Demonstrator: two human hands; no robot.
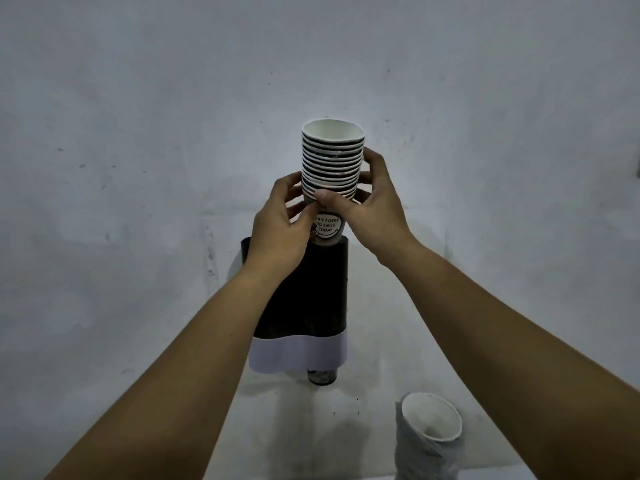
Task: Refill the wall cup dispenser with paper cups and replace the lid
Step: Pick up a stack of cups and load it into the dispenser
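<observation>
Both my left hand [280,223] and right hand [367,206] clasp the cup stack [331,161], its base just entering the dispenser [311,289] top. I should keep it plumb and lower gently.

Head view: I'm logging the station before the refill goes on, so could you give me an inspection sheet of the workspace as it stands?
Surface: pale ledge below the dispenser, with dark specks.
Job's things: stack of paper cups held upright, its bottom cup at the open top of the dark wall dispenser; a cup bottom shows below the dispenser's white band; no lid seen.
Clutter: a second cup stack in a plastic sleeve at lower right.
Hands: left hand and right hand both grip the lower part of the stack.
Cables: nothing seen.
Surroundings: scuffed grey wall; dim light.
</observation>
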